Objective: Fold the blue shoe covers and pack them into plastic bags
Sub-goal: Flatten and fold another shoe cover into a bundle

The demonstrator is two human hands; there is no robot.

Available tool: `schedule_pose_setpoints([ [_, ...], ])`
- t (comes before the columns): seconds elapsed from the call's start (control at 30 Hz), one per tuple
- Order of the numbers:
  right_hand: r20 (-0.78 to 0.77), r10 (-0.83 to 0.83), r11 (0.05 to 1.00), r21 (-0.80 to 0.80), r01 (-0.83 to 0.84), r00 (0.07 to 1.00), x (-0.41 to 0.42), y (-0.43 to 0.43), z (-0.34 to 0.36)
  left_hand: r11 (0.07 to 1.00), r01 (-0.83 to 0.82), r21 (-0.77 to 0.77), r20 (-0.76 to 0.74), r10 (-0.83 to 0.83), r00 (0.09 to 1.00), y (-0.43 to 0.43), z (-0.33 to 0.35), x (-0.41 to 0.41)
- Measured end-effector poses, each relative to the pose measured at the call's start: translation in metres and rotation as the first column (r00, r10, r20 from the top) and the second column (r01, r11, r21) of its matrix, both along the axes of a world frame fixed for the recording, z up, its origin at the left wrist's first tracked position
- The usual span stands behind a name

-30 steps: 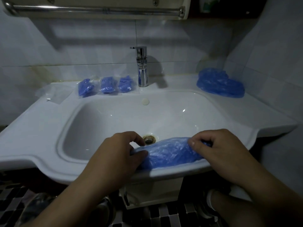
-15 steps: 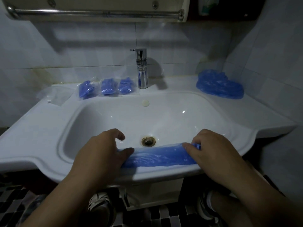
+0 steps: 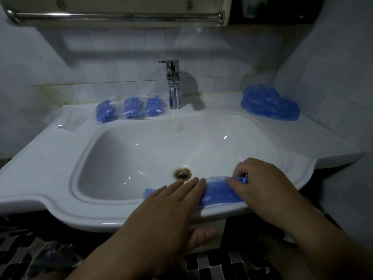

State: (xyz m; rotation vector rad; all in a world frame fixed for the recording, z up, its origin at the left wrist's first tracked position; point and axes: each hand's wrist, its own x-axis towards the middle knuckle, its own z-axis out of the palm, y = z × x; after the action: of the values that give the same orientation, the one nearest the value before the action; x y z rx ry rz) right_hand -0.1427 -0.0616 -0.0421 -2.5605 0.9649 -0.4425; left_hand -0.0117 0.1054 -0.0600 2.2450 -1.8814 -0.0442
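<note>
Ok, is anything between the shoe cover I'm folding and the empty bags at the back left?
Nothing visible. The shoe cover lies on the front rim; only the open basin separates it from the empty bags. Packed bags sit beside them.

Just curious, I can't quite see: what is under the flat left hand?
A blue shoe cover on the sink rim; the left hand presses on it. Parts show on either side; the stretch beneath the hand is hidden.
</note>
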Motion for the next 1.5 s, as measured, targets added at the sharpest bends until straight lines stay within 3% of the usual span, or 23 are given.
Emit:
schedule_pose_setpoints([
  [0.07,0.073,0.002,1.000,-0.025,-0.001,0.997,-0.001,0.001,0.000,1.000,0.009,0.011,0.059,-0.010,0.998,-0.002,0.004,-0.002],
  [0.13,0.132,0.021,0.975,-0.223,0.009,0.991,-0.003,0.004,0.001,0.998,0.013,0.060,0.062,-0.017,0.998,-0.003,0.004,-0.003],
  [0.2,0.123,0.173,0.923,-0.367,-0.118,0.977,-0.003,0.014,0.008,0.998,0.032,0.045,0.079,-0.036,0.996,-0.005,0.003,-0.003],
  [0.27,-0.061,0.403,0.880,-0.247,-0.405,0.913,-0.001,0.033,0.013,0.998,0.055,0.023,0.047,-0.056,0.997,-0.005,0.001,-0.001],
  [0.33,-0.197,0.516,0.843,-0.054,-0.535,0.834,0.000,0.045,0.006,0.995,0.091,-0.045,0.042,-0.089,0.995,-0.003,-0.004,0.000],
  [0.43,-0.289,0.490,0.858,-0.011,-0.514,0.823,-0.001,0.052,0.002,0.991,0.110,-0.081,0.076,-0.104,0.992,-0.003,-0.009,0.004],
  [0.5,-0.247,0.433,0.879,-0.098,-0.467,0.867,-0.004,0.047,-0.004,0.989,0.119,-0.091,0.025,-0.118,0.993,0.000,-0.009,0.006],
  [0.57,-0.252,0.373,0.890,-0.174,-0.421,0.893,-0.006,0.043,-0.007,0.990,0.091,-0.107,0.064,-0.085,0.994,0.004,-0.010,0.011],
  [0.63,-0.321,0.340,0.883,-0.215,-0.418,0.884,-0.007,0.036,-0.008,0.999,0.038,-0.035,0.125,-0.033,0.992,0.006,-0.001,0.013],
  [0.7,-0.394,0.336,0.898,-0.140,-0.418,0.855,-0.015,0.029,-0.003,0.997,-0.022,0.076,0.115,0.013,0.993,0.009,0.005,0.019],
  [0.77,-0.392,0.322,0.886,-0.195,-0.420,0.862,-0.019,0.017,-0.002,0.986,-0.047,0.159,0.111,0.030,0.993,0.012,0.008,0.023],
  [0.87,-0.405,0.311,0.895,-0.179,-0.408,0.860,-0.019,0.011,-0.004,0.980,-0.098,0.173,0.088,0.084,0.993,0.009,0.010,0.022],
  [0.97,-0.372,0.336,0.893,-0.166,-0.418,0.865,-0.019,0.006,-0.010,0.986,-0.129,0.101,0.023,0.128,0.992,0.005,0.011,0.018],
  [1.13,-0.350,0.371,0.894,-0.117,-0.433,0.860,-0.022,0.008,-0.007,0.987,-0.021,-0.157,-0.002,0.021,1.000,-0.006,0.015,0.006],
  [1.27,-0.296,0.434,0.882,-0.054,-0.469,0.851,-0.024,0.006,-0.004,0.988,0.008,-0.151,0.002,-0.007,1.000,-0.007,0.014,0.005],
  [1.4,-0.018,0.477,0.861,-0.189,-0.471,0.879,-0.026,0.003,0.005,0.982,-0.009,-0.189,-0.047,0.000,0.999,-0.006,0.014,0.002],
  [1.5,0.086,0.480,0.873,-0.147,-0.466,0.873,-0.025,0.000,0.004,0.971,-0.053,-0.233,-0.112,0.027,0.993,-0.006,0.016,0.002],
])
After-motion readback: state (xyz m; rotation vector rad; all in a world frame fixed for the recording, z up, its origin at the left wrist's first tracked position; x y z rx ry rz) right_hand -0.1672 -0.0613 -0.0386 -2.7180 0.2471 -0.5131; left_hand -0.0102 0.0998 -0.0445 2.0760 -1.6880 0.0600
